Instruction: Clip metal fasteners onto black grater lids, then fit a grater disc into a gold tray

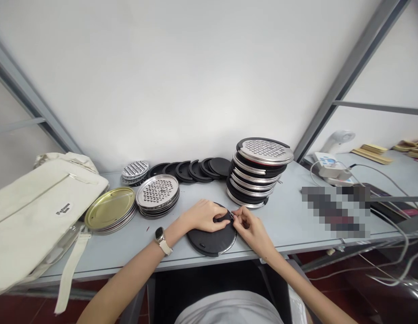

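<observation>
A round black disc (209, 240) with a metal rim along its right side lies at the table's front edge. My left hand (205, 216) presses on its top left, thumb across the disc and fingers curled toward its far edge, holding it. At the disc's upper right edge, my right hand (247, 225) pinches a small shiny metal piece (232, 216), mostly covered by the fingertips. Behind my right hand rises a stack of black-rimmed metal discs (252, 180), with a perforated metal plate (265, 150) on top.
Left of my hands sit a pile of grater-like plates (158, 191) and a pile of gold-coloured discs (110, 209). Black plastic rings (182, 171) lean in a row at the back. A cream bag (43, 216) covers the left end. Cables and a white device (326, 164) lie right.
</observation>
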The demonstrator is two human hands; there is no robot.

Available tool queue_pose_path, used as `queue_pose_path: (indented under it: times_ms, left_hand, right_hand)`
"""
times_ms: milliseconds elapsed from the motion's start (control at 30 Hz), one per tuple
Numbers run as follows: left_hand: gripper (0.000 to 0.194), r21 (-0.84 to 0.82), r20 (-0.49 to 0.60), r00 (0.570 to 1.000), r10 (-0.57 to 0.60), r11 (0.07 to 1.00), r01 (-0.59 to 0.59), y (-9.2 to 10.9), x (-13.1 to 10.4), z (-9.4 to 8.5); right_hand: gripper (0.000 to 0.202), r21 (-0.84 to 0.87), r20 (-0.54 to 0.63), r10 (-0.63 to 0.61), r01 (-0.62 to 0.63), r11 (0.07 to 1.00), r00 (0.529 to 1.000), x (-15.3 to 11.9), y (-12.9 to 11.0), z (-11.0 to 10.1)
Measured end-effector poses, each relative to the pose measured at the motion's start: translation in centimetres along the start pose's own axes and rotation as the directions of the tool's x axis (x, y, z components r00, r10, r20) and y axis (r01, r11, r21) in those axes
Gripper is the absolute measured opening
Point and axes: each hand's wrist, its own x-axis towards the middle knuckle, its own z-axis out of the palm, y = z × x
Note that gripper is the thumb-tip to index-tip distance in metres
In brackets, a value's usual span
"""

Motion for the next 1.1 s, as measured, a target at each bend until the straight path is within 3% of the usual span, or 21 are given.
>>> queue_pose_path:
  times_ms: [667, 867, 1100]
  left_hand:
    - [0.029, -0.026, 0.028, 0.999, -0.015, 1.0, 0.016, 0.1, 0.1, 0.3]
    - [0.031, 0.093, -0.042, 0.998, -0.056, 0.994, 0.06, -1.1, -0.2, 0.0]
    - [0.031, 0.089, -0.022, 1.0, 0.003, 0.996, -0.001, -1.8, -0.4, 0.0]
  right_hand:
    - [0.014, 0.033, -0.026, 0.045, -0.044, 0.998, 0.999, 0.0, 0.5, 0.0]
    - [0.013, 0.045, -0.033, 0.054, -0.052, 0.998, 0.998, -0.2, 0.3, 0.0]
    - [0.02, 0.087, -0.042, 0.008, -0.004, 0.996, 0.999, 0.2, 0.3, 0.0]
